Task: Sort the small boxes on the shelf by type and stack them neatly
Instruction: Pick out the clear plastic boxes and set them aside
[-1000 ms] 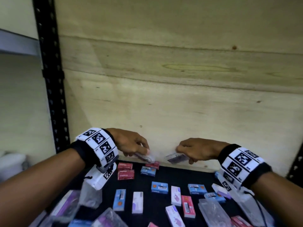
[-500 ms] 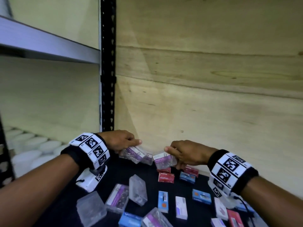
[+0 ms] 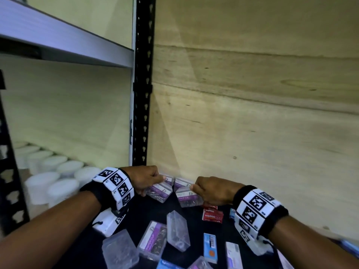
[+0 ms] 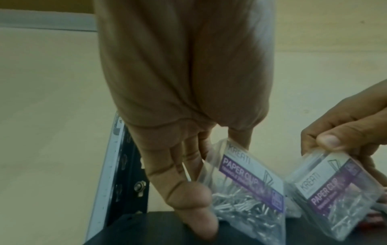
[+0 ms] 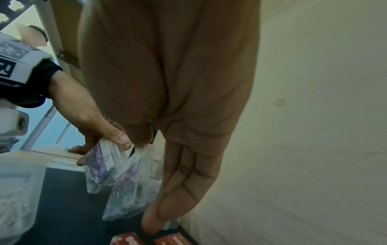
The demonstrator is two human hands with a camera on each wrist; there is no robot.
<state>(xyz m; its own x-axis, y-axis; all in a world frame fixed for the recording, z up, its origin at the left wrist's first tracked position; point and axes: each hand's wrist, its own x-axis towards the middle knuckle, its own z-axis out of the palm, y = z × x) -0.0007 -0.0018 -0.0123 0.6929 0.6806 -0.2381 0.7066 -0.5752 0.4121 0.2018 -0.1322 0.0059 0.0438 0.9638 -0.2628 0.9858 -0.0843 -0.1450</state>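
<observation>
My left hand [image 3: 155, 183] grips a clear paper-clip box with a purple label [image 3: 159, 192] by its top edge. My right hand [image 3: 196, 188] pinches a second box of the same kind [image 3: 187, 198]. Both boxes hang tilted, side by side, just above the black shelf mat [image 3: 155, 210] in the back left corner. Two more such boxes [image 3: 181, 182] sit behind them against the wall. The left wrist view shows my box [image 4: 247, 182] and the right hand's box [image 4: 335, 190]. The right wrist view shows the right hand's box [image 5: 130, 187] beside the left hand's [image 5: 100, 165].
Loose clear boxes [image 3: 177, 230], red boxes [image 3: 212, 215], a blue box [image 3: 209, 247] and a white-purple box [image 3: 233, 255] lie scattered on the mat in front. A black upright post [image 3: 142, 84] stands at the left, plywood wall [image 3: 252, 133] behind. White round lids [image 3: 58, 171] fill the neighbouring shelf.
Both hands have carried their paper-clip boxes left and down into the back left corner, close together. The head view has swung left with them.
</observation>
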